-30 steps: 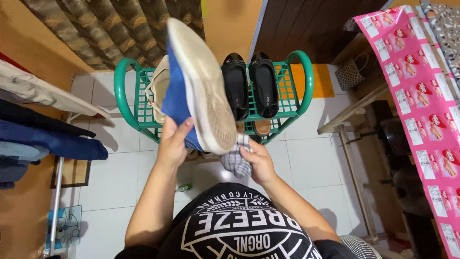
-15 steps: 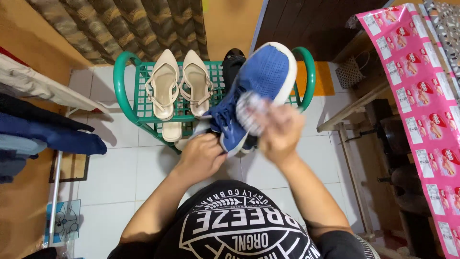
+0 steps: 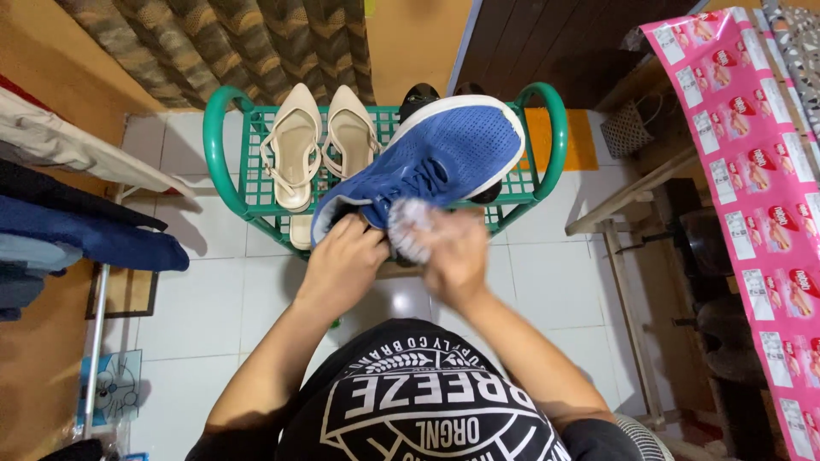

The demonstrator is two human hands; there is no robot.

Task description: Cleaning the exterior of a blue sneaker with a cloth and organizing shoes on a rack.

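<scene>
Blue knit sneaker (image 3: 436, 162) had turned upper-side up; left hand (image 3: 342, 265) gripped its heel, right hand (image 3: 444, 252) clenched a checked cloth (image 3: 410, 226).

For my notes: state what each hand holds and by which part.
Left hand grips the blue sneaker at its heel opening. Right hand holds a bunched checked cloth against the sneaker's side.

A green plastic lattice shoe rack (image 3: 231, 192) stands at upper centre, with a pair of cream strappy pointed shoes (image 3: 320, 141) on its top shelf. A striped brown curtain (image 3: 231, 43) hangs upper left. Folded dark blue clothes (image 3: 94, 239) lie at left. A pink printed plastic sheet (image 3: 752, 162) runs down the right edge.
</scene>
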